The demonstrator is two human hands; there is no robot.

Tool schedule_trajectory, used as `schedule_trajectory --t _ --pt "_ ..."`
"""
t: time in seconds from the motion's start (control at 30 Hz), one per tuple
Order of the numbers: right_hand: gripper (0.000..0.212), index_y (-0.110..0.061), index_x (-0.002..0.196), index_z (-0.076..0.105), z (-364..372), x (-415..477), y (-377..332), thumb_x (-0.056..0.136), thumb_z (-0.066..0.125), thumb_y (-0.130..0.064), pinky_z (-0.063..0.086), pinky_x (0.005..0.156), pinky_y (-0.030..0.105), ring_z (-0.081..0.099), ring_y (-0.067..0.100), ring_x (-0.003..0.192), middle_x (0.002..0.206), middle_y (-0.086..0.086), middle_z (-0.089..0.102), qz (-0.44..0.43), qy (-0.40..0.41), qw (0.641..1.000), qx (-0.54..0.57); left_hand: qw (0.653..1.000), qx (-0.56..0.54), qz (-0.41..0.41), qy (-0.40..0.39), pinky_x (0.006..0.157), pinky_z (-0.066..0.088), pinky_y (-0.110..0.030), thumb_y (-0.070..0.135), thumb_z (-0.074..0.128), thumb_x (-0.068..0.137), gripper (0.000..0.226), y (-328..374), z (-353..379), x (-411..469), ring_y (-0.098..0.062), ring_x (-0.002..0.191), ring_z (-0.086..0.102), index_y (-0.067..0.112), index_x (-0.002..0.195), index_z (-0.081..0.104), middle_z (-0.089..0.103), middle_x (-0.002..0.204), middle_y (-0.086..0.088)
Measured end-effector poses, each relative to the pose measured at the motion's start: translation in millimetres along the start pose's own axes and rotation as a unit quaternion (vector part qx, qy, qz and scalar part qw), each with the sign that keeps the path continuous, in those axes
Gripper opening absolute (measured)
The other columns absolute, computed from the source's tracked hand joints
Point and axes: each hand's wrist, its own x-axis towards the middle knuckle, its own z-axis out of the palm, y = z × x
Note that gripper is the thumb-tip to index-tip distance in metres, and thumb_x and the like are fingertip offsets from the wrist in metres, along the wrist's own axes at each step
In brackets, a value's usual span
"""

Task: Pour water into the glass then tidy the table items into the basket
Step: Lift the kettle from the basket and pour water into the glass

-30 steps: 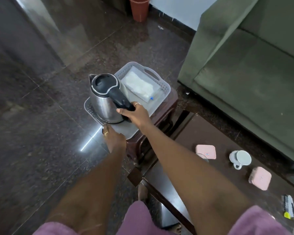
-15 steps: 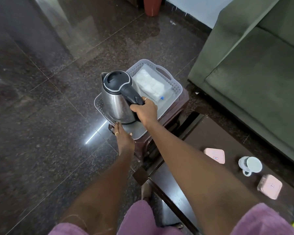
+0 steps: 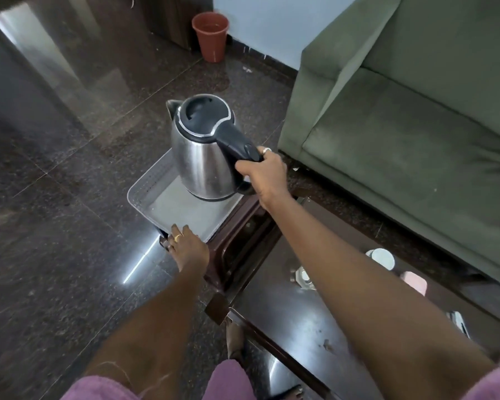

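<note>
A steel kettle (image 3: 198, 157) with a black lid and handle hangs just above the pale grey basket (image 3: 162, 206), lifted clear of its floor. My right hand (image 3: 264, 174) is closed round the kettle's black handle. My left hand (image 3: 186, 249) rests flat on the near corner of the basket and the small brown stool (image 3: 237, 243) under it. The far half of the basket is hidden behind the kettle. A glass (image 3: 303, 277) shows partly beside my right forearm on the dark coffee table (image 3: 286, 316).
A white mug (image 3: 383, 258) and a pink box (image 3: 414, 281) lie on the coffee table behind my right arm. A green sofa (image 3: 416, 125) fills the right side. A terracotta pot (image 3: 211, 36) stands by the far wall. Dark polished floor spreads to the left.
My right hand has lifted the kettle up out of the basket and toward the right. The white packet in the basket is now hidden behind the kettle. My left hand stays on the basket's near corner.
</note>
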Motion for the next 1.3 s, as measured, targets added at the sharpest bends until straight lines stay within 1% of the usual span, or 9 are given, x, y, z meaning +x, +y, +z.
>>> schedule_trajectory --t 0.13,0.37,0.47,0.57,0.73,0.87,0.93,1.03,1.3 --pt "0.028 -0.025 0.066 0.062 -68.4 -15.8 5.9 0.039 0.064 -0.031 0.053 0.068 0.038 0.058 0.020 0.069 0.068 -0.002 0.061 0.001 0.060 0.998 -0.023 0.996 0.012 0.091 0.006 0.118 0.015 -0.046 -0.002 0.043 0.090 0.050 22.6 8.3 -30.8 -0.034 0.144 0.015 0.004 0.139 0.036 0.014 0.156 -0.016" --pt "0.021 -0.022 0.058 0.059 -185.3 -54.3 40.3 0.039 0.062 -0.031 0.043 0.047 0.018 0.054 0.014 0.055 0.055 -0.006 0.058 0.060 0.135 0.983 -0.104 0.972 0.017 0.230 -0.048 0.117 0.020 -0.038 0.004 0.041 0.094 0.049 56.3 42.8 -75.1 -0.026 0.140 0.029 0.005 0.142 0.031 0.031 0.151 -0.012" --pt "0.017 -0.023 0.057 0.059 -224.9 -72.9 67.0 0.041 0.063 -0.027 0.051 0.057 0.028 0.060 0.022 0.065 0.059 0.000 0.061 0.094 0.154 0.974 -0.141 0.963 0.034 0.248 -0.099 0.116 0.024 -0.039 0.006 0.043 0.094 0.051 66.4 63.1 -90.7 -0.025 0.138 0.034 0.006 0.143 0.031 0.038 0.147 -0.011" --pt "0.015 -0.022 0.064 0.061 -254.1 -88.4 90.4 0.053 0.069 -0.019 0.057 0.070 0.045 0.062 0.031 0.076 0.072 0.010 0.065 0.118 0.132 0.965 -0.193 0.945 0.079 0.277 -0.154 0.114 0.027 -0.038 0.012 0.048 0.093 0.053 74.0 84.2 -101.7 -0.025 0.137 0.036 0.007 0.143 0.031 0.040 0.146 -0.011" --pt "0.023 -0.021 0.079 0.065 -280.0 -99.9 118.6 0.056 0.069 -0.023 0.041 0.054 0.025 0.056 0.026 0.074 0.068 0.004 0.060 0.121 0.071 0.937 -0.320 0.921 0.139 0.307 -0.196 0.114 0.028 -0.039 0.029 0.064 0.085 0.070 87.1 115.1 -110.9 -0.022 0.136 0.038 0.013 0.144 0.030 0.042 0.146 -0.007" --pt "0.027 -0.018 0.086 0.069 -283.5 -101.1 130.9 0.060 0.071 -0.022 0.037 0.063 0.024 0.054 0.026 0.075 0.074 0.006 0.060 0.117 0.018 0.912 -0.393 0.906 0.165 0.320 -0.222 0.116 0.025 -0.042 0.038 0.072 0.076 0.087 91.8 134.9 -115.5 -0.020 0.141 0.032 0.013 0.146 0.027 0.036 0.151 -0.005" --pt "0.013 -0.021 0.071 0.065 -285.9 -99.1 138.5 0.060 0.071 -0.022 0.038 0.061 0.025 0.053 0.028 0.073 0.069 0.004 0.057 0.124 0.007 0.907 -0.403 0.902 0.161 0.323 -0.236 0.115 0.026 -0.043 0.038 0.076 0.072 0.090 96.9 142.7 -116.8 -0.021 0.140 0.032 0.014 0.145 0.028 0.036 0.150 -0.005" --pt "0.026 -0.026 0.053 0.046 -286.7 -94.5 149.0 0.056 0.072 -0.027 0.040 0.059 0.029 0.053 0.030 0.072 0.067 0.003 0.055 0.147 -0.015 0.896 -0.420 0.899 0.151 0.331 -0.244 0.114 0.029 -0.042 0.036 0.078 0.070 0.090 102.5 153.2 -115.8 -0.022 0.138 0.035 0.012 0.143 0.030 0.037 0.149 -0.006" --pt "0.017 -0.022 0.068 0.055 -278.5 -79.9 169.5 0.058 0.069 -0.023 0.037 0.055 0.027 0.054 0.028 0.070 0.069 0.002 0.054 0.150 -0.072 0.874 -0.457 0.882 0.097 0.323 -0.329 0.105 0.037 -0.035 0.026 0.088 0.057 0.104 111.6 173.0 -108.2 -0.023 0.135 0.039 0.014 0.144 0.031 0.035 0.149 -0.006"
